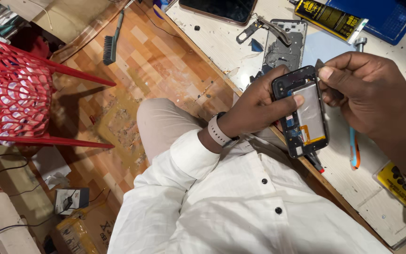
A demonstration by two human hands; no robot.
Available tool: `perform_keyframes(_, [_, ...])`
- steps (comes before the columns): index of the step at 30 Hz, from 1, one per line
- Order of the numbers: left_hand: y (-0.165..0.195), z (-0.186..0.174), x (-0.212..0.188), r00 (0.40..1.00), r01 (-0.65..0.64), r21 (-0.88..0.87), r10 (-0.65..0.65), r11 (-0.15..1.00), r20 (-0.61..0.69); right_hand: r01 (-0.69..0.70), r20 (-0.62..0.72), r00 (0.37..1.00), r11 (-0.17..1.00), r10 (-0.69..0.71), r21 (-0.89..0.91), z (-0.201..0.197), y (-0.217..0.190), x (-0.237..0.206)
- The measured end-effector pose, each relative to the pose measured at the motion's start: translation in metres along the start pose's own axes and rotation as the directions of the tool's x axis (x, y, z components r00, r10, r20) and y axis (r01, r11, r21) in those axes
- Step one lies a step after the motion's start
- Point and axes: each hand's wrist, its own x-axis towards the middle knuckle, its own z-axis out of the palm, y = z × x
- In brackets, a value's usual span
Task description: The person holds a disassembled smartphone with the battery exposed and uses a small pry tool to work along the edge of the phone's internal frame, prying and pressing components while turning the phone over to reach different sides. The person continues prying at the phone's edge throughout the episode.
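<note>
Here, a white workbench point(391, 197) was shown along the right of the view, and every place is given relative to it. Left of the workbench, a red lattice chair point(10, 89) stood on the patterned floor point(151, 61), where a black brush point(111, 44) lay. On the workbench's far end a dark phone point(219, 8), a stripped grey phone frame point(285, 44) with tweezers point(271, 24) across it, and a black-and-yellow glue tube point(330, 19) were laid out; an orange-and-blue tool point(355, 153) lay nearer.

Over the workbench's near edge, an opened phone point(302, 113) with its silver battery point(310, 113) exposed was clasped by the left hand point(254, 106), fingers curled behind the case and thumb pressed on the battery's left margin. A thin metal pry tool point(319, 64) was pinched between thumb and fingers of the right hand point(367, 96), its tip set at the phone's upper right corner.

The battery could probably be punctured or bent if the tip were driven under it steeply. The phone, unsupported by the workbench, might be dropped if the pry tool slipped.
</note>
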Motion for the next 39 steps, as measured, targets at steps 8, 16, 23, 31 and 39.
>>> perform_keyframes(8, [-0.009,0.007,0.0,0.993,-0.112,-0.018,0.111,0.994,-0.044,0.166,-0.019,0.985,0.975,-0.17,-0.145,0.008,-0.001,-0.007])
perform_keyframes(16, [0.007,0.009,0.001,0.994,-0.101,0.11,0.104,0.989,-0.019,0.148,-0.025,0.986,0.935,-0.164,-0.321,0.016,-0.012,-0.013])
perform_keyframes(23, [0.009,0.017,-0.005,0.998,-0.006,0.194,0.017,0.981,-0.055,0.142,0.054,0.989,0.987,-0.139,-0.073,-0.002,0.002,-0.016])
perform_keyframes(31, [0.004,0.01,-0.002,0.999,-0.009,0.131,0.014,0.991,-0.04,0.013,0.159,0.986,0.986,-0.04,0.165,-0.009,0.002,-0.004])
perform_keyframes(39, [0.004,0.005,-0.004,1.0,-0.025,0.116,0.027,0.993,-0.013,0.198,0.14,0.972,0.978,-0.188,-0.061,-0.007,0.004,-0.008])
